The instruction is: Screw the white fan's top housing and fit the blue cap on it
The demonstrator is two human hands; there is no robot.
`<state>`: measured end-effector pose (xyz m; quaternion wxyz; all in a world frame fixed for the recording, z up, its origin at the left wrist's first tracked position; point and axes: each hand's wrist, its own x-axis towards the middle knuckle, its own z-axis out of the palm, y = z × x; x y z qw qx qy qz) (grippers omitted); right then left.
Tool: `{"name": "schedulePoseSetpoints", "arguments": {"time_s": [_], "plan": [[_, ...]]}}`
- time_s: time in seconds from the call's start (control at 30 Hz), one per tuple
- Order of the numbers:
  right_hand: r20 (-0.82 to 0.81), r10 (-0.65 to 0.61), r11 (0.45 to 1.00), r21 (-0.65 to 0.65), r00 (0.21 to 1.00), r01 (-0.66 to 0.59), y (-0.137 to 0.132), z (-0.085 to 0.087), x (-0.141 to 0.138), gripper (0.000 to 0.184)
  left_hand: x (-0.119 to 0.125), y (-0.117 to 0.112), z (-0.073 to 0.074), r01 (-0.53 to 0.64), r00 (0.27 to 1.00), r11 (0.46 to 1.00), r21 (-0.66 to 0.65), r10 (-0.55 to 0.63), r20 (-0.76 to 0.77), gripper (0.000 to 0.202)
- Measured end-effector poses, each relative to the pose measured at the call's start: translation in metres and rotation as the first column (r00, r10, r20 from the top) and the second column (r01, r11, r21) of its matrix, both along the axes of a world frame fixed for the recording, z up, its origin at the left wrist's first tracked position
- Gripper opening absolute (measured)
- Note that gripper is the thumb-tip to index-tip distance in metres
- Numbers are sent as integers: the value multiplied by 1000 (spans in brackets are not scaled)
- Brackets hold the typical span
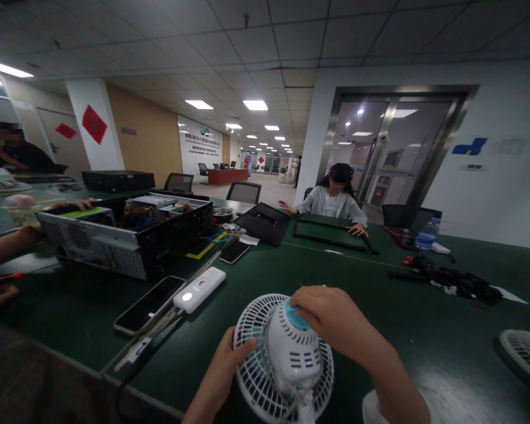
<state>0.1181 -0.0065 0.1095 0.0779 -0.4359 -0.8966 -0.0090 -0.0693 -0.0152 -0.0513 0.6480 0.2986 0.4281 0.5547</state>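
A small white desk fan [287, 359] lies with its back toward me at the near edge of the green table [357, 294]. My left hand [225, 368] grips the left rim of the fan's grille, thumb across the wires. My right hand [331, 318] is curled over the top of the white motor housing, fingers closed around its blue-green cap. The fingertips of both hands are partly hidden behind the fan.
A white power bank [199, 289] and a phone [150, 304] lie to the left. Behind them is an open computer case [128, 232]. A person sits across the table with a black frame [333, 234]. Another fan grille [525, 353] is at right, near black tools [446, 275].
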Motion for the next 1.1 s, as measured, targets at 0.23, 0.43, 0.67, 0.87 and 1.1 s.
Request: {"name": "schedulePoseSetpoints", "arguments": {"time_s": [0.23, 0.43, 0.67, 0.87, 1.1], "plan": [[-78, 1, 995, 98, 997, 7, -13, -15, 31, 21, 29, -9, 0, -30, 994, 997, -66, 37, 103, 39], [-105, -77, 993, 80, 992, 85, -28, -16, 73, 23, 75, -14, -5, -20, 989, 998, -61, 29, 146, 36], [-362, -169, 975, 73, 917, 209, -36, -25, 124, 20, 118, -8, 11, -10, 997, 999, 48, 14, -75, 27], [-804, -339, 853, -44, 488, 520, -39, -60, 190, 20, 169, 18, 53, 62, 918, 956, 286, 57, -392, 27], [-884, -463, 658, -296, 61, 693, -8, -133, 259, 30, 259, 45, 87, 326, 657, 851, 412, 109, -746, 28]]}}
